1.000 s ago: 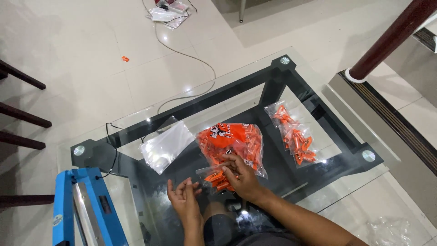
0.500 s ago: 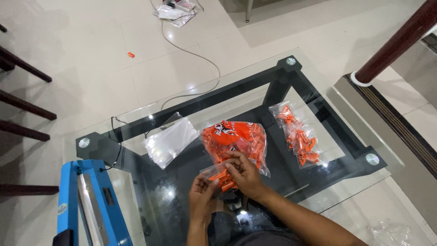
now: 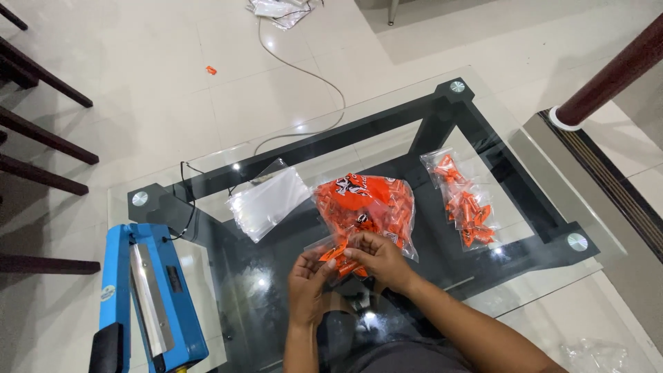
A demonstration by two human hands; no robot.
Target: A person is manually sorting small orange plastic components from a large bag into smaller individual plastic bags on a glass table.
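hands, left (image 3: 309, 273) and right (image 3: 376, 257), both grasp a small clear pouch (image 3: 338, 252) of orange pieces beside the big orange bag (image 3: 366, 205), mid-filling; sealing likely needs a steady pinch.

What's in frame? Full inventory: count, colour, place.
small bag: 1, clear with orange pieces, held in both hands
large bag: 1, clear, full of orange pieces, table centre
filled small bags: a few, clear with orange pieces, table right
empty bags: 1 stack, clear, table left of centre
heat sealer: 1, blue, table's near left
glass table: 1, clear top, black frame
cable: 1, white, on floor
left hand: 1, on small bag
right hand: 1, on small bag
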